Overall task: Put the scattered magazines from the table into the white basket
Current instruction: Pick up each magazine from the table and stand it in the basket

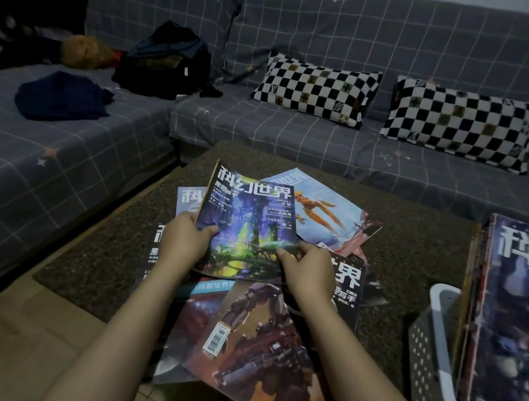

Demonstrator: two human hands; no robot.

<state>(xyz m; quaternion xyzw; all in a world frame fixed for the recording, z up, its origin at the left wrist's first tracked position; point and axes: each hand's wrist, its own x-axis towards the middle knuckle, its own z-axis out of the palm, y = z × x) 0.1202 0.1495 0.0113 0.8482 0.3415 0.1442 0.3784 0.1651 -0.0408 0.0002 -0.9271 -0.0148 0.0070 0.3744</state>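
A magazine with a purple and green cover [247, 221] is lifted and tilted above the pile. My left hand [183, 240] grips its lower left edge, thumb on the cover. My right hand [306, 270] pinches its lower right corner. Under it several magazines lie scattered on the table: a pale blue one with an orange figure [331, 218], a dark one with white lettering [348, 280], and a robot-cover one [258, 346] nearest me. The white basket [431, 354] stands at the right with several magazines [517, 324] upright inside it.
The table carries a brown fuzzy cover [418, 239]. A grey checked sofa [298, 131] wraps around the back and left. Two black-and-white checkered pillows [317, 88] lie on it, with dark clothes [62, 97] and a bag [167, 61] at the left.
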